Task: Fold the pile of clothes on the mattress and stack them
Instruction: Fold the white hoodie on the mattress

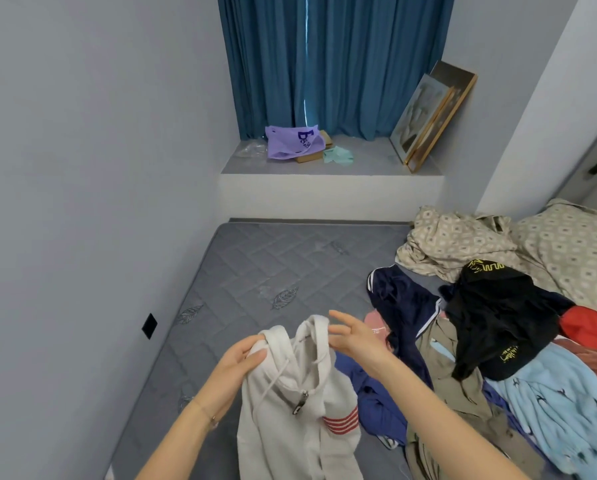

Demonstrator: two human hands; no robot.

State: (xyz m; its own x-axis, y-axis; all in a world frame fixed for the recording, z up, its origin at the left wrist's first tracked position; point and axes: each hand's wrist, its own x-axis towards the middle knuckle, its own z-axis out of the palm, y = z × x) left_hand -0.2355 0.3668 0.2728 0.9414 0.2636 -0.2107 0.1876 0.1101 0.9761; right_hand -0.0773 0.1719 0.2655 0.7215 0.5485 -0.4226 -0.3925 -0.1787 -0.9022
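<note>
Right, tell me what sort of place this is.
Most likely a bedroom: a grey quilted mattress, a beige patterned pillow lying on it, and long blue fabric curtains hanging behind a raised ledge.

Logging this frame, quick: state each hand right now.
Left hand: closed, gripping the white hoodie by its hood.
Right hand: open, fingers spread beside the hood, holding nothing.

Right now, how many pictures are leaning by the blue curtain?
2: a smaller framed picture in front, a bigger picture behind it, both on the window ledge. None seem hidden.
</note>
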